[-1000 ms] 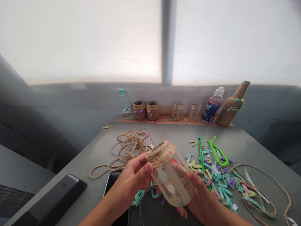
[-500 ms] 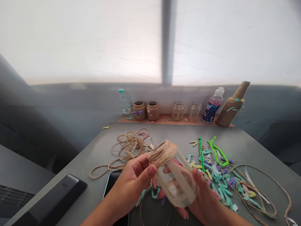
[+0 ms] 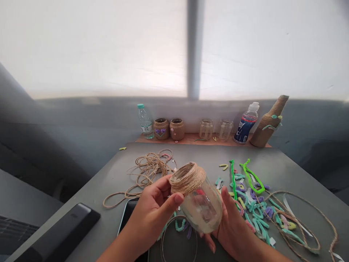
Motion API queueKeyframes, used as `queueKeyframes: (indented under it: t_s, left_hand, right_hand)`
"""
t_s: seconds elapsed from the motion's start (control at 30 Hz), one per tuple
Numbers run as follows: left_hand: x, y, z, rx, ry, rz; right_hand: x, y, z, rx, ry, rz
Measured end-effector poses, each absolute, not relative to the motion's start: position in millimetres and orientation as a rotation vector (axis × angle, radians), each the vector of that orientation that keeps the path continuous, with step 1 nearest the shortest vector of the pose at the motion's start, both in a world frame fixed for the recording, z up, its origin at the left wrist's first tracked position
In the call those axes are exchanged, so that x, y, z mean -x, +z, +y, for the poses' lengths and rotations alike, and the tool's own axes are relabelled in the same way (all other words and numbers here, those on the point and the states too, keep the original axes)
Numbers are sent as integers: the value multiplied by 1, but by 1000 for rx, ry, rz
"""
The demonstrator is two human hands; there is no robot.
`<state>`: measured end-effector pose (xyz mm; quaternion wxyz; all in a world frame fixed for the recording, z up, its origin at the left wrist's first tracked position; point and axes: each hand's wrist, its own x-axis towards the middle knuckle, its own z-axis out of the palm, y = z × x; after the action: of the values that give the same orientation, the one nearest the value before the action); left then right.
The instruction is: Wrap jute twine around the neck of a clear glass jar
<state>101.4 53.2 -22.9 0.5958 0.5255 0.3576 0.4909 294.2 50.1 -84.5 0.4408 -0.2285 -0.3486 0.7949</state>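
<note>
A glass jar [image 3: 205, 209] is held tilted above the table, its mouth toward the upper left. Rough brown twine [image 3: 192, 180] is wound round its neck, and a pale strip shows along the clear body. My left hand [image 3: 152, 213] grips the twine-wrapped neck, thumb on the near side and fingers behind. Against the jar's lower right side rests my right hand [image 3: 234, 227], thumb raised along it and fingers partly hidden underneath. Below the jar lies a thin loop [image 3: 162, 238] beside teal and purple fuzzy pieces.
Loose twine [image 3: 152, 167] lies at left, near a black case [image 3: 65, 233] and a phone [image 3: 128, 214]. Colourful pipe cleaner pieces [image 3: 259, 214] cover the right side. Along the back stand twine-wrapped jars [image 3: 177, 131], clear jars [image 3: 206, 130], a water bottle [image 3: 145, 123], a blue-labelled bottle [image 3: 245, 125] and a twine-covered bottle [image 3: 263, 133].
The jar has turned in my hands, so its mouth faces me more and its base sits slightly higher and to the left. My right fingers have shifted round the base.
</note>
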Motion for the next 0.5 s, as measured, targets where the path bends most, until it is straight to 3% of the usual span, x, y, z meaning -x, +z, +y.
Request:
queueKeyframes:
  t_s: [0.5]
  left_hand:
    - [-98, -29, 56, -1308, 1092, 969]
  right_hand:
    - [-296, -65, 48, 509, 2030, -874]
